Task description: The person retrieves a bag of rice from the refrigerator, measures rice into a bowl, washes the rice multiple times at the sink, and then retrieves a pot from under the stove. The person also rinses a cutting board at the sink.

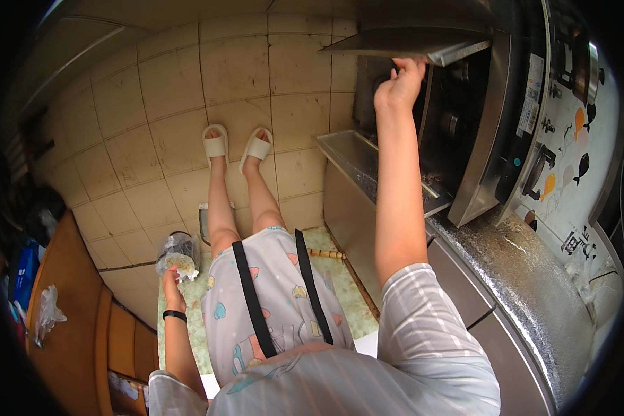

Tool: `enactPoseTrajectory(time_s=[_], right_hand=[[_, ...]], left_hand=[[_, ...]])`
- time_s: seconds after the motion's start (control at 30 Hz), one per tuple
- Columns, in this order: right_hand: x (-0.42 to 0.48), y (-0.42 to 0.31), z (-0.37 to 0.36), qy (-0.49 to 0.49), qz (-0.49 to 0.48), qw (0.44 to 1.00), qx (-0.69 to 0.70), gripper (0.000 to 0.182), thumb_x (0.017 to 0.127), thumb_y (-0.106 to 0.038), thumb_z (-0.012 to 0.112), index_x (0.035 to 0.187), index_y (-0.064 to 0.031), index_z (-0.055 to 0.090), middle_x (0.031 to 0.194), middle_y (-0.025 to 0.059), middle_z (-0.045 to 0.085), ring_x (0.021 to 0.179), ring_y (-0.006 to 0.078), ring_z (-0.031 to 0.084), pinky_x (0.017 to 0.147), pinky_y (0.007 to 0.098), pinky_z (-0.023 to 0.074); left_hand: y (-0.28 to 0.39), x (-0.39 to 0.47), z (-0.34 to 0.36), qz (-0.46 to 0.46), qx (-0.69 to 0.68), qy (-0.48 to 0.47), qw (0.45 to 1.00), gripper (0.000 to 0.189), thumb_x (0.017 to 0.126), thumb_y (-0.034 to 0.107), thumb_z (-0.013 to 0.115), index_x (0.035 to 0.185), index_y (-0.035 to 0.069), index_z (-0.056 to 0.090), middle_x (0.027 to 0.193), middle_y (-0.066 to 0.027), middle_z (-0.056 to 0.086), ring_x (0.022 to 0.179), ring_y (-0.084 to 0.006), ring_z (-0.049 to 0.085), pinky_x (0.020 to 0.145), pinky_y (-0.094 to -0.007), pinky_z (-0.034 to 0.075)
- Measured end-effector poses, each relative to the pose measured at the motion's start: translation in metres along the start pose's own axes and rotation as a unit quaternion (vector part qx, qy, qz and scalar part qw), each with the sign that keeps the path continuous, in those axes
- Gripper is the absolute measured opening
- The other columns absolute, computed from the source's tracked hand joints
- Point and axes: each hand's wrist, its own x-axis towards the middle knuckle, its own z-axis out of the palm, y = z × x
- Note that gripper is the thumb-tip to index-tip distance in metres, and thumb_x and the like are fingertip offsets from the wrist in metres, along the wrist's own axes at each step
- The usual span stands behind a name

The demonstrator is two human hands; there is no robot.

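My right hand [401, 86] is raised toward the upper right, its fingers closed on the lower edge of an open metal door panel [411, 44] of a stove cabinet. Below that panel gapes the dark cabinet interior [455, 122], where metal fittings show dimly. A second metal-framed panel [351, 156] stands out from the near side of the cabinet, partly covered by my forearm. My left hand [172, 291] hangs low at my side with nothing visible in it, its fingers extended. In the picture it overlaps a bag-lined bin [179, 257]; contact cannot be told.
A gas hob [543, 156] with a pot [585, 73] sits above the cabinet. Foil-like sheeting covers the countertop [525, 291]. Wooden furniture [73, 312] stands at left. My slippered feet are on floor tiles [234, 67], with a patterned mat [351, 312] behind them.
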Motion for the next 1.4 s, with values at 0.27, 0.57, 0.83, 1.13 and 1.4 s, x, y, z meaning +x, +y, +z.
enactPoseTrajectory(time_s=[0.27, 0.57, 0.83, 1.13, 1.4], right_hand=[[0.061, 0.019, 0.008, 0.084, -0.006, 0.992, -0.093, 0.066, 0.084, -0.004, 0.046, 0.146, 0.0010, 0.022, 0.147, 0.0175, 0.034, 0.129, 0.0263, 0.041, 0.107, 0.0338, 0.0314], [0.192, 0.061, -0.198, 0.188, -0.146, 0.647, -0.724, 0.049, 0.085, -0.034, 0.053, 0.128, -0.0095, 0.051, 0.130, 0.0097, 0.055, 0.123, 0.0326, 0.044, 0.102, 0.0455, 0.0328], [0.207, 0.051, -0.212, 0.076, -0.128, 0.567, -0.810, 0.032, 0.088, -0.022, 0.053, 0.118, -0.0101, 0.056, 0.118, 0.0075, 0.058, 0.120, 0.0295, 0.045, 0.102, 0.0409, 0.0336], [0.155, 0.073, -0.242, 0.166, -0.093, 0.606, -0.772, 0.022, 0.090, -0.024, 0.051, 0.101, -0.0065, 0.059, 0.104, 0.0171, 0.062, 0.105, 0.0329, 0.055, 0.097, 0.0444, 0.0382], [0.341, 0.059, -0.204, 0.098, 0.241, 0.963, 0.071, 0.037, 0.091, -0.038, 0.057, 0.106, -0.0049, 0.051, 0.077, 0.0101, 0.056, 0.065, 0.0256, 0.059, 0.061, 0.0358, 0.0556]], left_hand=[[0.035, -0.016, 0.012, 0.060, -0.033, 0.019, 0.997, 0.025, 0.081, 0.030, 0.051, 0.097, 0.016, 0.065, 0.081, 0.0080, 0.050, 0.077, -0.0096, 0.039, 0.091, -0.0393, 0.024], [-0.014, -0.003, -0.029, 0.027, 0.028, 0.052, 0.998, 0.025, 0.084, 0.037, 0.061, 0.091, 0.013, 0.064, 0.082, 0.0027, 0.054, 0.078, -0.0121, 0.047, 0.074, -0.0279, 0.037], [0.036, -0.029, -0.007, 0.019, 0.112, 0.079, 0.990, 0.023, 0.086, 0.024, 0.048, 0.092, 0.010, 0.065, 0.083, 0.0020, 0.055, 0.081, -0.0110, 0.048, 0.077, -0.0276, 0.035], [0.059, -0.039, 0.006, 0.051, 0.107, 0.067, 0.991, 0.022, 0.088, 0.021, 0.047, 0.092, 0.010, 0.066, 0.078, 0.0033, 0.054, 0.075, -0.0085, 0.047, 0.072, -0.0256, 0.034], [0.059, -0.030, 0.013, 0.025, 0.103, 0.095, 0.990, 0.023, 0.088, 0.022, 0.047, 0.095, 0.009, 0.065, 0.080, 0.0024, 0.055, 0.078, -0.0094, 0.048, 0.075, -0.0260, 0.036]])
